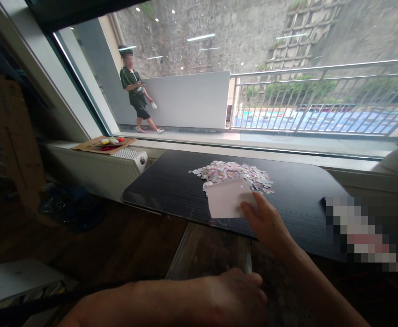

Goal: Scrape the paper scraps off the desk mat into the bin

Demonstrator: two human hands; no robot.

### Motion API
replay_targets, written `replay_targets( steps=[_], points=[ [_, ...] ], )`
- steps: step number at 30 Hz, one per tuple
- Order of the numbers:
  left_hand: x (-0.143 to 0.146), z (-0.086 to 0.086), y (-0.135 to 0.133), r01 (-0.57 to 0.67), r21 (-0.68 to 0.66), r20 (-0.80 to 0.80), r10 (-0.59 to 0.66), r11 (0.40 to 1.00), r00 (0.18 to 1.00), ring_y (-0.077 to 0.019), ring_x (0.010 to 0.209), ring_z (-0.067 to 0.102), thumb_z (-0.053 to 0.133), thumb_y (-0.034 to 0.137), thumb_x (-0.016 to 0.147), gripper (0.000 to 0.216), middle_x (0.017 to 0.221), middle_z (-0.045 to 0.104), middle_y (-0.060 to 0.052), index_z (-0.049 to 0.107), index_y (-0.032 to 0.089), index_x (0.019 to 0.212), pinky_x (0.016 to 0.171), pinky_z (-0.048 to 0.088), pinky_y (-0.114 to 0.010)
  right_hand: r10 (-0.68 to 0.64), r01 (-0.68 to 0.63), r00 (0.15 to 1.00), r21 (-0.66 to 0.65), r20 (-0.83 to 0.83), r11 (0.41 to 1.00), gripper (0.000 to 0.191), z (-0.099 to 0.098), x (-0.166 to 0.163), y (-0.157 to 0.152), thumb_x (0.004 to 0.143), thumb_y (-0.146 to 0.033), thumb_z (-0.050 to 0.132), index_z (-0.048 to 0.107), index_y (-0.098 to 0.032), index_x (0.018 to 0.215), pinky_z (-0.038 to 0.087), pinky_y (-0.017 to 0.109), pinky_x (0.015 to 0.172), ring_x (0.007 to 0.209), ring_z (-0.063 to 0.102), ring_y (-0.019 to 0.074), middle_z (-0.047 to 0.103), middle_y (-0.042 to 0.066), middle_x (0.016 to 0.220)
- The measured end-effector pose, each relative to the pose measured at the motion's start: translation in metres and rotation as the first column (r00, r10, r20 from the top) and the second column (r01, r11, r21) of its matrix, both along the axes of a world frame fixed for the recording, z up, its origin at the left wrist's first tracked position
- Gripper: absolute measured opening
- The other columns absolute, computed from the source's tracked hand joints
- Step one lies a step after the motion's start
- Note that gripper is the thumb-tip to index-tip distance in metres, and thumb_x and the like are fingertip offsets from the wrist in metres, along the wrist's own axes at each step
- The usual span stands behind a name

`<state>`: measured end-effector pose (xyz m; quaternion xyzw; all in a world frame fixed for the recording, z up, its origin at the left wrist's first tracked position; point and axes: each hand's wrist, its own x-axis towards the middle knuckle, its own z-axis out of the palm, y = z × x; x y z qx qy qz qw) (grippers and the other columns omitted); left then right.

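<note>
Head view: left hand (235, 295) nearest, fist closed low below the table edge, what it holds hidden. Right hand (267, 222) pinches white scraper card (229, 198) on black table (171, 186), card touching paper-scrap pile (233, 173) beyond. Person (136, 93) walks outside window.

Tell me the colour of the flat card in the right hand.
White, seen in the head view: the card, held by the right hand.

A pixelated patch (362, 234) (far right) hides whatever lies on the table (171, 186).
</note>
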<state>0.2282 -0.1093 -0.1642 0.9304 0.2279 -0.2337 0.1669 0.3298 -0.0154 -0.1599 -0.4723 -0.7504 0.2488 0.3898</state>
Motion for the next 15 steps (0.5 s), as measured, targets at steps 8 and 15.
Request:
replay_targets(
  steps=[8, 15],
  points=[
    [-0.002, -0.009, 0.0, -0.017, 0.022, 0.064, 0.015, 1.0, 0.998, -0.027, 0.096, 0.055, 0.065, 0.021, 0.087, 0.008, 0.099, 0.069, -0.003, 0.074, 0.022, 0.088, 0.04, 0.032, -0.03, 0.075, -0.076, 0.996, 0.019, 0.057, 0.997, 0.02, 0.007, 0.012, -0.01, 0.091, -0.037, 0.046, 0.056, -0.021, 0.099, 0.048, 0.028, 0.064, 0.069, 0.065, 0.019, 0.071, 0.004, 0.08],
    [0.001, -0.021, 0.003, -0.026, 0.03, 0.086, 0.023, 0.999, 0.996, -0.0254, 0.09, 0.056, 0.066, 0.025, 0.088, 0.008, 0.094, 0.07, -0.003, 0.073, 0.022, 0.087, 0.039, 0.027, -0.028, 0.05, -0.052, 0.998, 0.072, 0.036, 0.996, 0.022, 0.001, 0.006, -0.015, 0.092, -0.036, 0.046, 0.058, -0.021, 0.102, 0.05, 0.031, 0.065, 0.074, 0.069, 0.0218, 0.075, 0.007, 0.085]
  ],
)
